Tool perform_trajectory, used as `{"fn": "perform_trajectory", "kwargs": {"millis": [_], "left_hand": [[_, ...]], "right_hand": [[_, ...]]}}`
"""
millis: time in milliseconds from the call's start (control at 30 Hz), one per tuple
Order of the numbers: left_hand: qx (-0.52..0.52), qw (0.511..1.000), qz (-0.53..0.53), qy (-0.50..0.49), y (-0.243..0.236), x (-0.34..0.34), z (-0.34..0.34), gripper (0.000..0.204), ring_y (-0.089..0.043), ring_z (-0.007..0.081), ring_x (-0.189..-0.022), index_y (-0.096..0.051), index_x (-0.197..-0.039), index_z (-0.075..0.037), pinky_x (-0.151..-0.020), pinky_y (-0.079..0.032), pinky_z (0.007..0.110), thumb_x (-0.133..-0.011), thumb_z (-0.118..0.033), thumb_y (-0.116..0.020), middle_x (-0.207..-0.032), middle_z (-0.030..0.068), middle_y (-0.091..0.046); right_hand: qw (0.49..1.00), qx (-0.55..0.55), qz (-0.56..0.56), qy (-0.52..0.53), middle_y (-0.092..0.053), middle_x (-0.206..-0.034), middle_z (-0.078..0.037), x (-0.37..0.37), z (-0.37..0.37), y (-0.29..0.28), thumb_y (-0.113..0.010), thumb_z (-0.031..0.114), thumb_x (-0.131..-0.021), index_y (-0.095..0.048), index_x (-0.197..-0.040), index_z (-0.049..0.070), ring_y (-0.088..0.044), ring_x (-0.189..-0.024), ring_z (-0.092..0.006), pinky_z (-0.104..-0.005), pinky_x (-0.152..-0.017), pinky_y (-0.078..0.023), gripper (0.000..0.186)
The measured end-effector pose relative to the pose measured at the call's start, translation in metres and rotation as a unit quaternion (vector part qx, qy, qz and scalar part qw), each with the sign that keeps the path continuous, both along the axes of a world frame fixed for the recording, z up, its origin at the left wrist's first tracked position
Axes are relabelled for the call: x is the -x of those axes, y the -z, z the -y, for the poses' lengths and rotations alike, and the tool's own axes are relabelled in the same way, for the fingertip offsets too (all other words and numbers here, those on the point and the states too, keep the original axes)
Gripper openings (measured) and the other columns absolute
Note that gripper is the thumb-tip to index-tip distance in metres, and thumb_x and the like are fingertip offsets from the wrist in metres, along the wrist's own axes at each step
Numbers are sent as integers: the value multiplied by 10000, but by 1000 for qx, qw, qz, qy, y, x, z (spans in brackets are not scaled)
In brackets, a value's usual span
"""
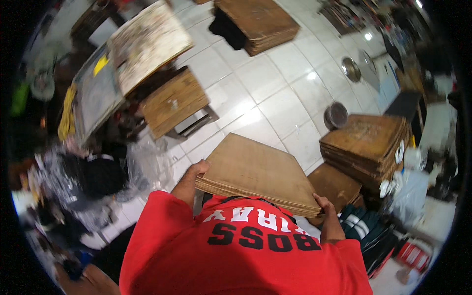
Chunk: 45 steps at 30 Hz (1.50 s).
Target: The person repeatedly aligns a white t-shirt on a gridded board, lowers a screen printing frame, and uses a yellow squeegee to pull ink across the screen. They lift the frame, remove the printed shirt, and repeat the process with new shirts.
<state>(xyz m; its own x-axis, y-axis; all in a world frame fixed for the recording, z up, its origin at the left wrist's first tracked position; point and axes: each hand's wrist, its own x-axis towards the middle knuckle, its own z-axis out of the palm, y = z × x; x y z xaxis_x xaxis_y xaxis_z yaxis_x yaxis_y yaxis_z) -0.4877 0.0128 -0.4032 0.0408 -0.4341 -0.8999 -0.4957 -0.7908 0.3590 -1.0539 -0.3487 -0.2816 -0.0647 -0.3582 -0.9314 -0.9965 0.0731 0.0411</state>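
Against the front of my red shirt I carry a stack of thin brown wooden boards [258, 167], its top face tilted. My left hand [198, 168] is closed on the stack's left edge, and my right hand [324, 202] grips the right edge near the corner. The fingers under the boards are hidden. Close to my right hand, a lower pile of brown boards [335, 184] sits beside a taller pile of similar boards [366, 135].
Ahead left are a wooden stool [174, 101] and a stained worktable [150, 44]. Another board stack [260, 22] stands on the tiled floor at the far side. Plastic bags [147, 164] lie left; a round metal tin [336, 115] is at right. Someone's bare skin [93, 282] shows lower left.
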Motion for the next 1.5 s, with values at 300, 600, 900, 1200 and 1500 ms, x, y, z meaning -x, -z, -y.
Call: {"fn": "perform_trajectory", "kwargs": {"millis": [300, 600, 900, 1200, 1500], "left_hand": [[-133, 887, 14, -442, -31, -7, -215, 776, -554, 387, -1311, -388, -1503, 73, -1114, -405, 482, -1030, -542, -409, -1439, 245, -568], [83, 337, -172, -922, -69, -60, -325, 323, -683, 234, -920, -664, -1136, -115, -798, -584, 413, -944, -374, -648, -1031, 63, -704], [61, 200, 76, -975, -20, -38, -204, 275, -540, 153, -557, -631, -1088, -82, -447, -421, 318, -998, -333, -566, -790, 111, -675], [197, 780, 102, -585, -160, -3, 70, 221, -706, 264, -828, -744, -1017, -44, -761, -551, 375, -946, -232, -653, -914, 127, -745], [475, 563, -26, -676, -330, -160, 234, 266, -580, 66, -723, -663, -1253, 5, -639, -489, 252, -1069, -129, -525, -863, 17, -683]], "right_hand": [[955, -20, 37, -295, -733, -1124, -139, -307, 50, 27, -587, 661, -945, -682, -1310, 37, -663, -996, -268, -400, -916, -516, 729], [958, -158, 152, -184, -740, -1049, -87, -586, 50, 54, -711, 482, -924, -728, -1083, 51, -691, -912, -221, -415, -840, -557, 460], [631, -330, 437, -549, -708, -1190, -211, -731, 103, 79, -666, 64, -959, -547, -1284, -33, -730, -1068, -339, -487, -923, -625, 359], [884, -130, 265, -362, -663, -1281, -214, -746, 142, 27, -592, 332, -1002, -515, -1462, 54, -736, -977, -301, -455, -760, -607, 543], [542, -546, 421, -481, -689, -1126, -52, -793, 103, -154, -613, 160, -1038, -499, -1480, 52, -666, -992, -147, -284, -870, -544, 469]]}}
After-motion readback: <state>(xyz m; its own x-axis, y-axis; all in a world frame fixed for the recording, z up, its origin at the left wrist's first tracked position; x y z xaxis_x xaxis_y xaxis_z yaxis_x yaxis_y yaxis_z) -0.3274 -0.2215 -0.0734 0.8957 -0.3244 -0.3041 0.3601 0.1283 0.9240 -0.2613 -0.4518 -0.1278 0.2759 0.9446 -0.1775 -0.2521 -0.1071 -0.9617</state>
